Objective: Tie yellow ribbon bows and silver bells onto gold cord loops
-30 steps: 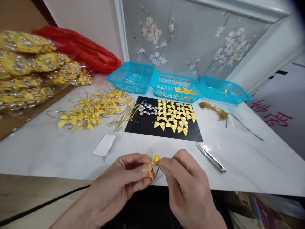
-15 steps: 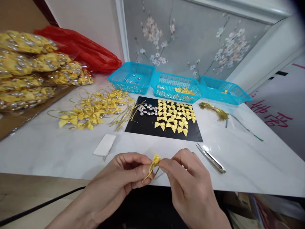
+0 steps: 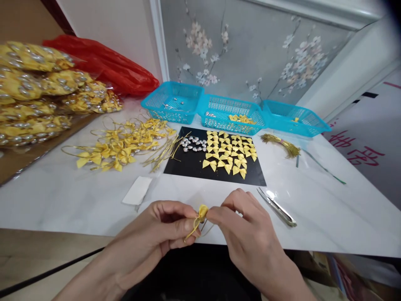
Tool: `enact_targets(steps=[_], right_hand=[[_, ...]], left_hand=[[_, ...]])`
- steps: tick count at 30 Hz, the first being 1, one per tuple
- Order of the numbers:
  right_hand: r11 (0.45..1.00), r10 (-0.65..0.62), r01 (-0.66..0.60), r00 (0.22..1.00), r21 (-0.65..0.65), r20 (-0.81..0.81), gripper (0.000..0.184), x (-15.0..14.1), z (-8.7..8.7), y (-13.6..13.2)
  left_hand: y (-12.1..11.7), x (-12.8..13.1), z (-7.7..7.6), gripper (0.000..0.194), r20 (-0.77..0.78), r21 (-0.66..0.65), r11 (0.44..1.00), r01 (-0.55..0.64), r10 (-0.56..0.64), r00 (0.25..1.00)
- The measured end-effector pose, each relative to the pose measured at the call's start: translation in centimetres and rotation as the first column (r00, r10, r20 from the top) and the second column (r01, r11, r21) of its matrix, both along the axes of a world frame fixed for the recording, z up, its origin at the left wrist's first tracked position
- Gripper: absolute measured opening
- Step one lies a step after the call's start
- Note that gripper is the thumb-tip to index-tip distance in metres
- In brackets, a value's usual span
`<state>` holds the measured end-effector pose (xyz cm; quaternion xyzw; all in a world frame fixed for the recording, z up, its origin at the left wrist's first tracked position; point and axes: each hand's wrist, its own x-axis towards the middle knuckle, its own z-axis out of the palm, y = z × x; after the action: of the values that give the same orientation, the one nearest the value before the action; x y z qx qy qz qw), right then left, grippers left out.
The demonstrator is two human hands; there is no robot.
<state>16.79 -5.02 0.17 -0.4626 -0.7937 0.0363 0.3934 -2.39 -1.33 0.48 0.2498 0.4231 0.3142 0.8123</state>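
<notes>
1. White marbled table (image 3: 175, 190) runs across the view, with a grey panel (image 3: 247, 46) of painted blossoms standing behind it.
2. Near the table's front edge, the left hand (image 3: 164, 230) pinches a small yellow bow (image 3: 202, 211) and its gold cord (image 3: 191, 235) between thumb and fingers.
3. The right hand (image 3: 247, 225) is closed at the bow's other side, its thumb and forefinger pinched together there; what exactly they grip is hidden.
4. Beyond the hands lies a black mat (image 3: 188, 170), bearing rows of yellow bows (image 3: 224, 155) and, to their left, a cluster of silver beads (image 3: 193, 144).
5. Loose gold cords (image 3: 163, 154) overlap the mat's left edge, beside a heap of corded yellow bows (image 3: 122, 144).
6. A white slip (image 3: 137, 190) lies nearer, left of the mat.
7. Tweezers (image 3: 277, 207) rest to the right of the right hand; a tied gold bundle (image 3: 282, 145) lies beyond them.
8. Three blue baskets (image 3: 233, 123) stand in a row behind the mat.
9. Bagged yellow bows (image 3: 37, 90) are piled at far left, beside red plastic (image 3: 106, 65).
</notes>
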Motion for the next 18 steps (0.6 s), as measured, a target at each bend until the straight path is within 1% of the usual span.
enact_targets(steps=[7,11,18], right_hand=[[1.000,0.001,0.000,1.000,0.029,-0.014,0.026,-0.38,-0.32,0.12],[1.000,-0.001,0.001,1.000,0.018,0.013,0.031,-0.28,-0.18,-0.08],[1.000,0.007,-0.009,0.997,0.022,0.083,0.036,0.09,0.00,0.23]], left_hand=[[-0.12,-0.13,-0.38,0.018,0.006,0.015,1.000,-0.002,0.002,1.000],[-0.17,-0.13,-0.46,0.015,0.008,0.007,1.000,0.016,-0.016,1.000],[-0.06,0.06,0.17,0.017,-0.010,0.015,1.000,0.026,-0.026,1.000]])
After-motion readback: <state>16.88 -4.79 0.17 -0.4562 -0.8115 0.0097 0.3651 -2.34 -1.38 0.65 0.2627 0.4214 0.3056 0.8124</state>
